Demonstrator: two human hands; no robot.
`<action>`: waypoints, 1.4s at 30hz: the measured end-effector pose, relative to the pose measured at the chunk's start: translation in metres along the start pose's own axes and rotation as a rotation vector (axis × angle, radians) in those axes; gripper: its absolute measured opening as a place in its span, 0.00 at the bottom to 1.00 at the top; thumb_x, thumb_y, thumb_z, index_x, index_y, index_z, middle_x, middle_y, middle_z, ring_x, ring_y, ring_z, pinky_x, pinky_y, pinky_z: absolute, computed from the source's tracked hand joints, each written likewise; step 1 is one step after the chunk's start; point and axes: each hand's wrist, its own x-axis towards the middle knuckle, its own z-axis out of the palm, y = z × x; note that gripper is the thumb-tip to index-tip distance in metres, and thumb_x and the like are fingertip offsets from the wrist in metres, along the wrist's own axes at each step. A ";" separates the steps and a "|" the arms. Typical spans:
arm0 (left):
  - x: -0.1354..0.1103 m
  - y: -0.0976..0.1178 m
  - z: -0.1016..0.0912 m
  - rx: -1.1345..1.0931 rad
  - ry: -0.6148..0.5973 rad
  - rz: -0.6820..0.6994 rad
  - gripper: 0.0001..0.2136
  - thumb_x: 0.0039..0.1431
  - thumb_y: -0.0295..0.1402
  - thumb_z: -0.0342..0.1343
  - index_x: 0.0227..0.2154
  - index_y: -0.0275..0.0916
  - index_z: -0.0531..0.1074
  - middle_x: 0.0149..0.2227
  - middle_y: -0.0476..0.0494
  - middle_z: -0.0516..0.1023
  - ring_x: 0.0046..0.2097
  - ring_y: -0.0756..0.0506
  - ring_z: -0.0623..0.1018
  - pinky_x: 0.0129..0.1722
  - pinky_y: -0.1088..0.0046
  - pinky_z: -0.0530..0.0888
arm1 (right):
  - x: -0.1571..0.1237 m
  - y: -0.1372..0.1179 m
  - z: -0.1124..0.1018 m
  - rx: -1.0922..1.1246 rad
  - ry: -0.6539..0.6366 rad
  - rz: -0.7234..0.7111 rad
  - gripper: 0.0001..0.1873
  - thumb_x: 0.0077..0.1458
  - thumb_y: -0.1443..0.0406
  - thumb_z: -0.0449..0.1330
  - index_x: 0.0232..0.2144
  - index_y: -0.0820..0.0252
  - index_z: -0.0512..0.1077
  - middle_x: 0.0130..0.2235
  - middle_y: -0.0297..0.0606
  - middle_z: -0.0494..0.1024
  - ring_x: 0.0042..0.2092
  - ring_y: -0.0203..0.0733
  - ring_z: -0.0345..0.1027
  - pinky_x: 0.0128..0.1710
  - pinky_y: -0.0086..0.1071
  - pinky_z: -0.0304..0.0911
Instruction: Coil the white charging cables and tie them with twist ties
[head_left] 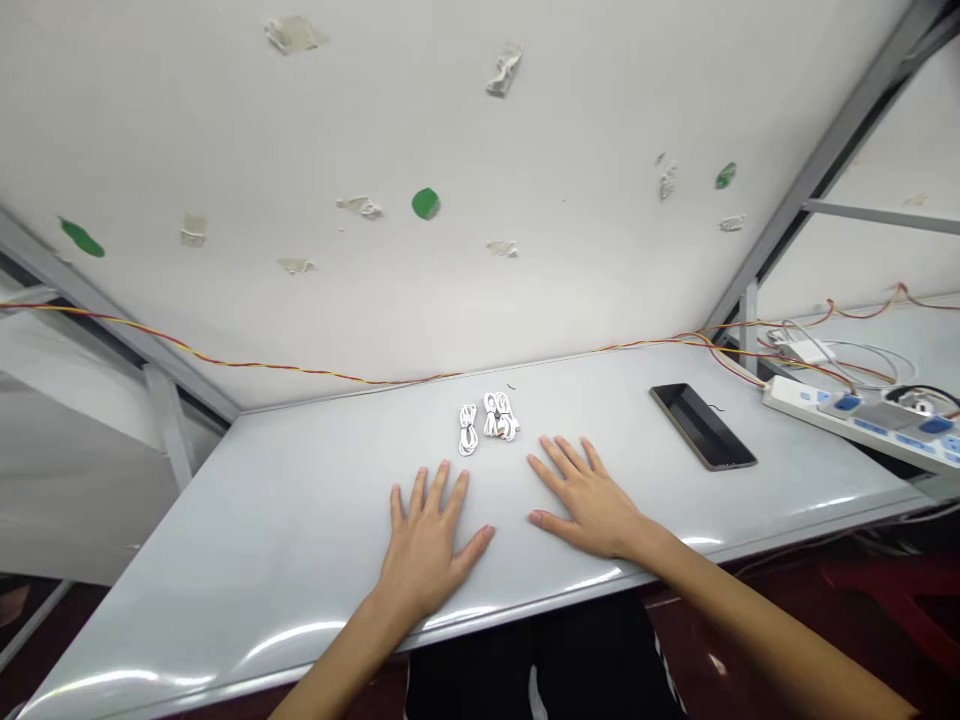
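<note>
My left hand [426,548] lies flat on the grey tabletop [300,520], palm down, fingers spread, holding nothing. Just beyond its fingertips is a coiled white cable [468,430], bundled around its middle. A second white bundle [500,416], bulkier and bound with a dark tie, lies right beside it. My right hand [589,500] also rests palm down with its fingers apart. Its fingertips point toward the bulkier bundle without touching it. Neither hand grips anything.
A dark smartphone [703,426] lies to the right of my right hand. Past it a white power strip [862,420] with plugs sits at the table's right end. A red-yellow twisted wire [300,369] runs along the back wall [450,310]. Small dark bits lie near the cables.
</note>
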 end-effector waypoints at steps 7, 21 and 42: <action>0.026 0.024 -0.010 -0.067 0.070 0.364 0.16 0.67 0.39 0.46 0.52 0.38 0.69 0.53 0.35 0.74 0.49 0.38 0.74 0.46 0.58 0.71 | -0.041 0.090 -0.054 0.062 0.397 0.429 0.28 0.60 0.47 0.54 0.56 0.56 0.70 0.58 0.49 0.71 0.59 0.57 0.65 0.58 0.50 0.60; 0.077 0.057 0.009 -0.211 -0.011 0.572 0.13 0.67 0.32 0.41 0.45 0.40 0.70 0.32 0.44 0.71 0.32 0.46 0.71 0.31 0.69 0.67 | -0.090 0.188 -0.060 0.003 0.137 1.031 0.52 0.40 0.33 0.59 0.53 0.67 0.68 0.50 0.59 0.73 0.54 0.66 0.67 0.50 0.49 0.64; 0.075 0.064 0.002 -0.189 -0.081 0.561 0.13 0.68 0.32 0.40 0.47 0.40 0.69 0.34 0.43 0.72 0.33 0.45 0.71 0.33 0.68 0.68 | -0.078 0.198 -0.060 0.037 0.106 1.173 0.48 0.40 0.37 0.60 0.57 0.57 0.65 0.51 0.54 0.73 0.53 0.65 0.67 0.50 0.57 0.61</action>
